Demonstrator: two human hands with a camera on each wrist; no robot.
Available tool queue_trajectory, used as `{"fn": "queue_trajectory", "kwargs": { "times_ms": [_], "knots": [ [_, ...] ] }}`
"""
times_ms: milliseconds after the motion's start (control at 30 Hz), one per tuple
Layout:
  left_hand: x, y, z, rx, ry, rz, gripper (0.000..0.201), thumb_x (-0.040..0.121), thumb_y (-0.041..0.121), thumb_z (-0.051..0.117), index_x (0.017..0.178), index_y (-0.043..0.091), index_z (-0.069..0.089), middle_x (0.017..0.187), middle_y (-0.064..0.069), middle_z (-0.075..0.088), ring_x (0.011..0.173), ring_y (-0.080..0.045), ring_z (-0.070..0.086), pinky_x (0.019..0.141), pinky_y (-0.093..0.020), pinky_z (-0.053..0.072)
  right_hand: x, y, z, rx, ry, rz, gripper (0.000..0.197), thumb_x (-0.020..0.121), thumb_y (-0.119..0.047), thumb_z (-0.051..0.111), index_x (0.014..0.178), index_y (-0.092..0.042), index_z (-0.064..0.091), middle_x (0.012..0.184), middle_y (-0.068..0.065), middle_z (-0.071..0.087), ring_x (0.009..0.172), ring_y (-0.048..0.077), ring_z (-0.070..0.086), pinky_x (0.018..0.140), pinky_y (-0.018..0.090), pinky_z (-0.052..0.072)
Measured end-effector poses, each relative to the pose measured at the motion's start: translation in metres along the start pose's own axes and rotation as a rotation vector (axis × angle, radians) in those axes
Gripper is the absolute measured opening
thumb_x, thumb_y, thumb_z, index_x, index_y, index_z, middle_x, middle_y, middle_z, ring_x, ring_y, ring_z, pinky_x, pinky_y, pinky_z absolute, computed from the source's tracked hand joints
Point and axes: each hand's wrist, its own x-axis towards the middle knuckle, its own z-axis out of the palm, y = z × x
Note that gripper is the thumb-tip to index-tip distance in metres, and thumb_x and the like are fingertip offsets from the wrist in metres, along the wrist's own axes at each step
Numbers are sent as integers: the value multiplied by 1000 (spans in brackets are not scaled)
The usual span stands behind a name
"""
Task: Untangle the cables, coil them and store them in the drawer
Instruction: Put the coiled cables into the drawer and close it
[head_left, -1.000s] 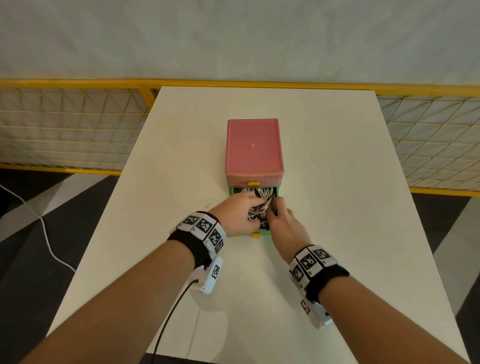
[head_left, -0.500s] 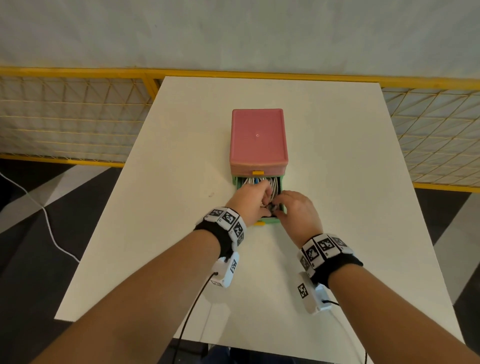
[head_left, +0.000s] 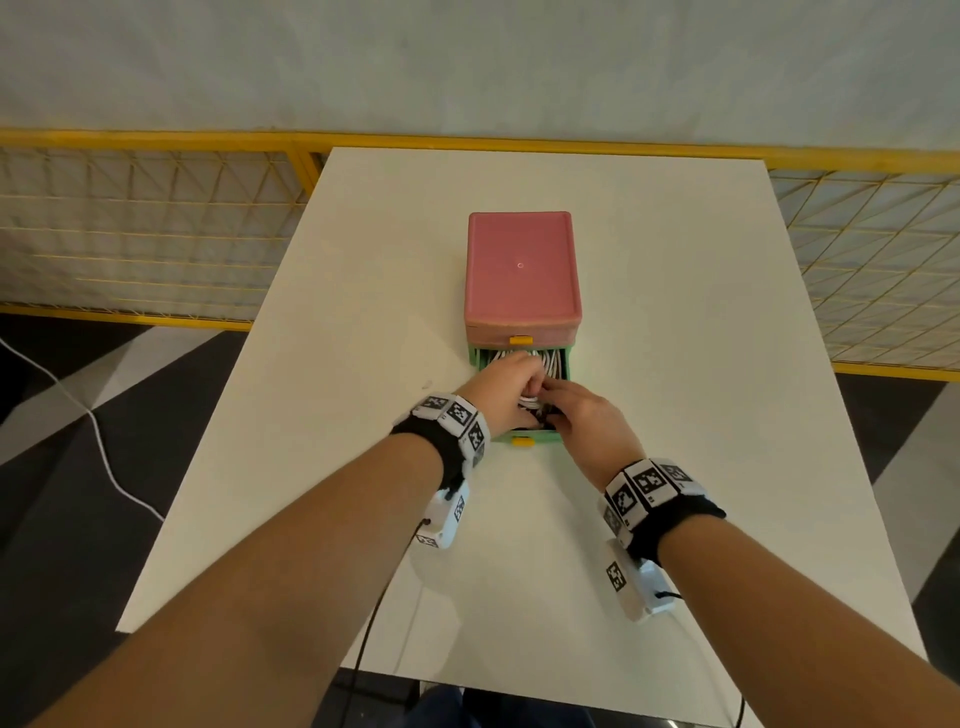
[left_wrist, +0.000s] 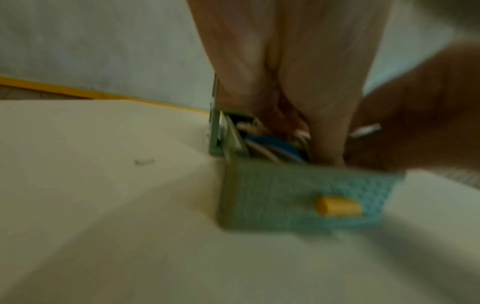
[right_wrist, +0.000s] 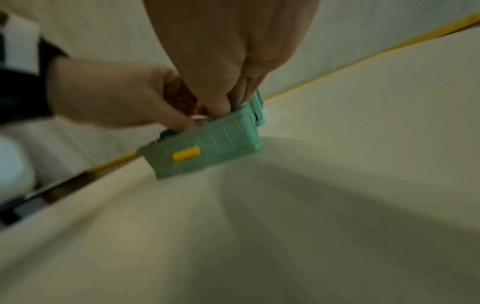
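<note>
left hand (head_left: 503, 395) and right hand (head_left: 587, 415) reach into the open green drawer (head_left: 535, 440), fingers curled down onto the cables (head_left: 550, 361); whether they pinch them i cannot tell. white and blue coils lie inside the drawer. it sticks out from the pink box (head_left: 522, 270) on the white table (head_left: 363, 364).

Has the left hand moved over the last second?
Yes. Against the yellow handle, the left hand has shifted right across the open drawer and now meets the right hand.
</note>
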Motion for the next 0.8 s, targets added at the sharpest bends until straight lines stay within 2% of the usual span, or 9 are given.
{"fn": "queue_trajectory", "kwargs": {
  "times_ms": [133, 267, 367, 433, 500, 567, 633, 733, 800],
  "knots": [
    [-8, -17, -24, 57, -62, 55, 30, 75, 1, 78, 104, 3, 71, 103, -6, 61, 94, -18, 55, 84, -25, 44, 4, 7, 3, -220, -172, -26, 51, 93, 3, 44, 141, -16, 43, 155, -1, 29, 136, 24, 41, 103, 33, 40],
    [-11, -23, -26, 173, -91, 77, 35, 80, 4, 76, 114, 3, 70, 111, -7, 60, 99, -21, 56, 84, -18, 36, 5, 3, 0, -305, -258, -11, 54, 94, 5, 37, 144, -15, 36, 158, -1, 19, 142, 25, 29, 109, 35, 35],
    [-10, -20, -23, 159, -94, 42, 31, 76, 1, 77, 106, 4, 67, 105, -2, 46, 88, -16, 48, 78, -17, 34, 3, 4, 2, -262, -225, -2, 55, 93, 4, 43, 144, -17, 38, 157, -1, 23, 135, 27, 41, 103, 36, 41],
    [-10, -19, -21, 154, -97, 17, 29, 75, -3, 76, 98, 7, 61, 104, -4, 42, 87, -20, 48, 77, -23, 40, 2, 4, 2, -182, -159, -1, 60, 91, 5, 47, 145, -19, 36, 157, -2, 23, 122, 30, 54, 96, 41, 48],
    [-10, -17, -14, 156, -70, -6, 28, 73, -6, 74, 90, 8, 57, 101, -7, 42, 88, -22, 47, 78, -30, 46, 2, 5, 4, -173, -146, -43, 64, 89, 7, 46, 146, -18, 33, 158, 0, 21, 123, 31, 54, 99, 41, 47],
    [-12, -14, -8, 186, -26, 0, 20, 78, -5, 69, 93, 5, 60, 102, -12, 47, 93, -23, 45, 85, -37, 47, -2, 4, 9, -282, -160, -120, 57, 89, 3, 48, 144, -10, 37, 154, 8, 29, 129, 31, 48, 109, 39, 36],
    [-15, -16, -5, 236, -44, -11, 23, 88, 2, 62, 110, 1, 65, 119, -17, 54, 108, -29, 49, 97, -37, 42, -7, 0, 16, -412, -145, -162, 49, 91, -14, 56, 136, 0, 46, 145, 19, 43, 129, 34, 48, 111, 42, 32],
    [-24, -24, -17, 160, -22, 24, 28, 88, 1, 64, 115, 4, 71, 115, -11, 64, 107, -26, 60, 97, -35, 44, -8, -3, 24, -577, -176, -137, 59, 70, -25, 81, 117, 5, 63, 124, 23, 61, 116, 37, 59, 97, 47, 44],
    [-29, -27, -34, 98, 185, 81, 25, 89, -1, 58, 108, 4, 73, 110, -7, 67, 100, -22, 63, 94, -34, 49, -3, -5, 23, -651, -189, -164, 65, 54, -23, 90, 108, 4, 68, 114, 22, 67, 106, 34, 65, 87, 45, 51]
  ]
}}
